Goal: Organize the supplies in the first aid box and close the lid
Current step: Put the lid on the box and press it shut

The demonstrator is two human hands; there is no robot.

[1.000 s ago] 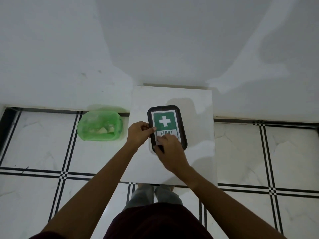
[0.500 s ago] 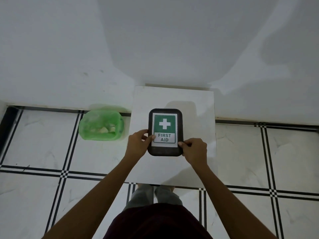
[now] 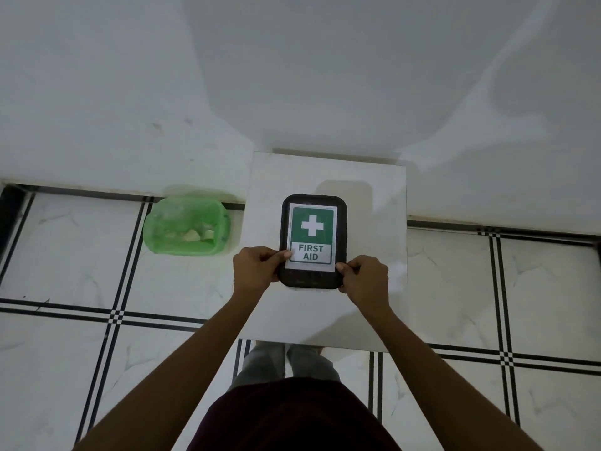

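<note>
The first aid box (image 3: 313, 222) is black with rounded corners and lies flat on a small white table (image 3: 374, 304), lid down. The lid carries a green label with a white cross and the words FIRST AID. My left hand (image 3: 257, 270) grips the box's near left corner, thumb on the label's edge. My right hand (image 3: 366, 277) grips the near right corner, thumb on the lid. The box's contents are hidden under the lid.
A green bin (image 3: 187, 224) lined with a plastic bag and holding some scraps stands on the tiled floor left of the table. A white wall rises behind the table. My legs show under the table's near edge.
One second ago the box sat skewed with my right hand on its lid. The box now lies straight, and my right hand has shifted to its near right corner.
</note>
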